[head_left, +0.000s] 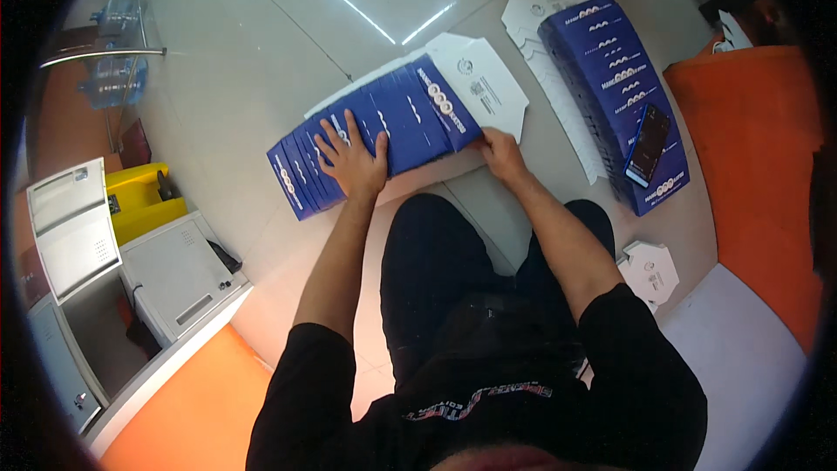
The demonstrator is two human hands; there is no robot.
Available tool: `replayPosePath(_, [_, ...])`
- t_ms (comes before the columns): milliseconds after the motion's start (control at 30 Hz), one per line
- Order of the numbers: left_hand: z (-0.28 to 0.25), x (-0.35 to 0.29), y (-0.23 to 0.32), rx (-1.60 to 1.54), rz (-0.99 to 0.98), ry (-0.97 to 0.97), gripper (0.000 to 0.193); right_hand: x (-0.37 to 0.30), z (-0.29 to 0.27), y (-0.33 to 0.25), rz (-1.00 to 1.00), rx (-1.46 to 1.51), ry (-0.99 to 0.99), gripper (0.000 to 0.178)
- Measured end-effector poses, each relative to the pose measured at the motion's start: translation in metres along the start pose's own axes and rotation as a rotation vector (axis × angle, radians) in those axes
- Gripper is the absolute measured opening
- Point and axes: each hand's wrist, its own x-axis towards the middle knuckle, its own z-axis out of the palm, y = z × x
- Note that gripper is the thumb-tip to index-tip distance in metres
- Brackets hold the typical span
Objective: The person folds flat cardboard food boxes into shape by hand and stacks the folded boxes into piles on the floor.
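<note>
A row of blue cardboard boxes (397,113), folded flat and overlapping, lies on the floor in front of my knees. White octagonal flaps (479,78) stick out beyond its right end. My left hand (355,157) rests on the blue boxes toward the left of the row, palm down with the fingers spread. At the row's near right corner, my right hand (501,155) has its fingers closed on the edge of the end box; the fingertips are partly hidden. A second row of blue boxes (602,61) stands to the right, with a phone (648,146) lying on it.
An orange seat (750,131) and a pale seat (741,323) border the right side. A small white octagonal piece (649,272) lies beside my right knee. Grey lockers (179,275), one door open, a yellow case (144,201) and water bottles (118,78) stand at left.
</note>
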Motion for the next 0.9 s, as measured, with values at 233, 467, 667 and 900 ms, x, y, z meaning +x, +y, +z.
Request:
replayPosePath(233, [0.003,-0.001,-0.001,0.007,0.009,0.024,0.085,0.004,0.005,-0.007,0.065,-0.079,0.05,0.025])
replayPosePath(467, [0.002,0.0,0.0,0.003,-0.005,0.011,0.085,-0.002,-0.014,-0.036,0.116,0.059,-0.061,0.029])
replayPosePath(667, [0.004,0.0,-0.002,0.009,-0.001,0.012,0.085,0.001,-0.004,-0.035,0.097,0.165,-0.014,0.021])
replayPosePath(900, [0.004,0.001,-0.003,0.021,-0.01,-0.017,0.085,-0.001,0.003,-0.035,0.119,0.094,0.08,0.018])
